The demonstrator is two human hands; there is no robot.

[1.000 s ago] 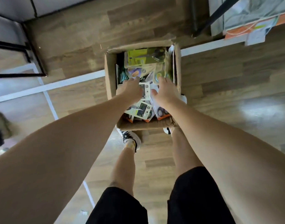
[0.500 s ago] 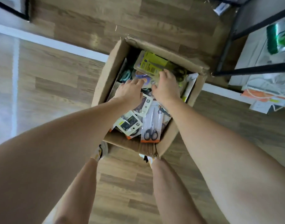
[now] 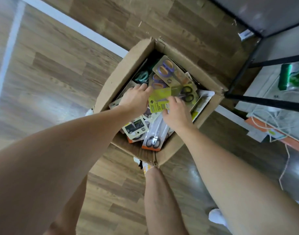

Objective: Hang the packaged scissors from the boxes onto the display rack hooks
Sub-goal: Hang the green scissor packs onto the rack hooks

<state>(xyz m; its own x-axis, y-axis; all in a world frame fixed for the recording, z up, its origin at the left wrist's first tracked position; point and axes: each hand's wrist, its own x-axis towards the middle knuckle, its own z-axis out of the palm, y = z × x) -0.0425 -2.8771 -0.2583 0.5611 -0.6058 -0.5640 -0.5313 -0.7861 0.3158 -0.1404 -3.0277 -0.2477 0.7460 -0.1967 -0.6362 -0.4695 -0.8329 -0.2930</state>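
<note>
- Half a second ago the yellow-green scissors pack [image 3: 164,99] lay at the far end of the cardboard box [image 3: 111,85]; now it is tipped up in the middle of the frame.
- The right hand [image 3: 176,112] pinches its near end.
- The left hand [image 3: 137,97] touches its left edge with loose fingers, grasping nothing.
- 1 pack looks ready to lift out; no hook is in view.

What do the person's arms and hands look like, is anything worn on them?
Both arms are bare all the way up the picture, with no sleeves in view. The left hand and the right hand wear no gloves, and no rings, watch or wristbands show on them.
</note>
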